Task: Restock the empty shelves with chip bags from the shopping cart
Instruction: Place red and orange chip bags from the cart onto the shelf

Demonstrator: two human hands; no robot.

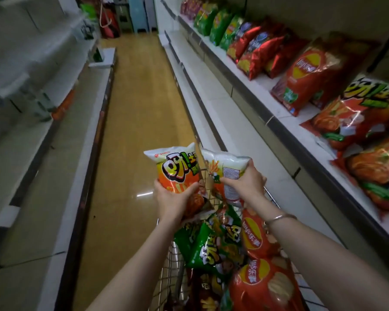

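Note:
My left hand grips an orange-and-white chip bag by its lower end, front side up. My right hand grips a second white-and-orange bag with its back label showing. Both bags are held side by side above the front of the wire shopping cart. The cart holds several chip bags: green ones in the middle and red ones on the right. A bracelet sits on my right wrist.
The right shelf carries a row of chip bags: red-orange ones nearest me, then red, dark red and green ones further down. White shelving lines the left side. A tan floor aisle runs ahead.

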